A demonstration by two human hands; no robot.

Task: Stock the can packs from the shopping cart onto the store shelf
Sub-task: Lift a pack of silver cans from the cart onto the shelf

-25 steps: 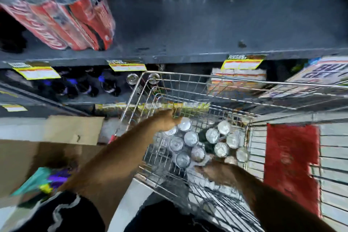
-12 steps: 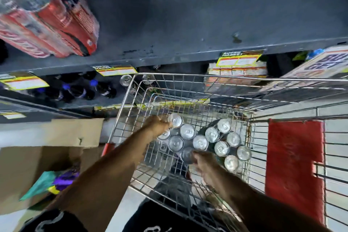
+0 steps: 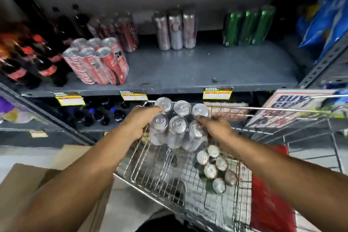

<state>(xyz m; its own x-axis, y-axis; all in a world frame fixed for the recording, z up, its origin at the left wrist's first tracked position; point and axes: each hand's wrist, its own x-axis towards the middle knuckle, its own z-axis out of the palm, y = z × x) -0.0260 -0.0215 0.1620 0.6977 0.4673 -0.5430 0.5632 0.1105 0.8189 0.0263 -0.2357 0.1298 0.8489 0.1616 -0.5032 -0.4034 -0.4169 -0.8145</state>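
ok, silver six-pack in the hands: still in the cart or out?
Out. Six-pack, upright, held by left hand and right hand above the cart rim, not yet on the shelf.

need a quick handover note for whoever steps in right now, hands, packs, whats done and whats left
Left hand and right hand grip opposite sides of a silver six-pack, held above the cart, not yet on the shelf.
Another can pack sits in the cart.
Done: a red six-pack stands at the shelf's left.
Left: set the held pack on the bare shelf space, then the cart's pack.
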